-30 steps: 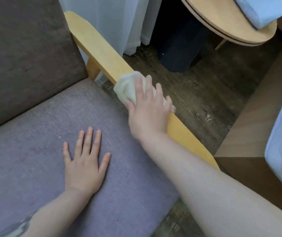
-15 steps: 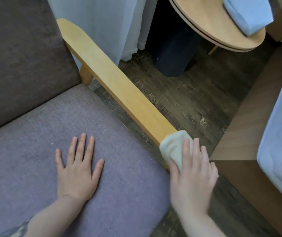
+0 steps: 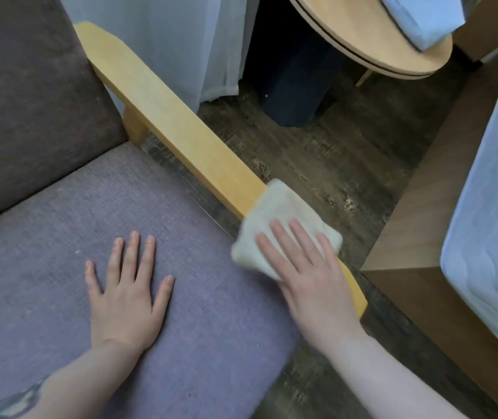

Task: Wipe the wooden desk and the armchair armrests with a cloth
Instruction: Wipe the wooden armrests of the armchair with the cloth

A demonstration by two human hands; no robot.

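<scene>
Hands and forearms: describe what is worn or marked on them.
Both hands, left hand and right hand, are bare: no gloves, rings, watch or sleeves in view. The left forearm carries a dark tattoo-like marking near the frame's bottom edge; its design is unclear.

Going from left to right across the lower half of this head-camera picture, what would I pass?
Purple seat cushion → left hand flat on the cushion → right hand pressing the cloth on the wooden armrest → wooden bed frame → white mattress.
</scene>
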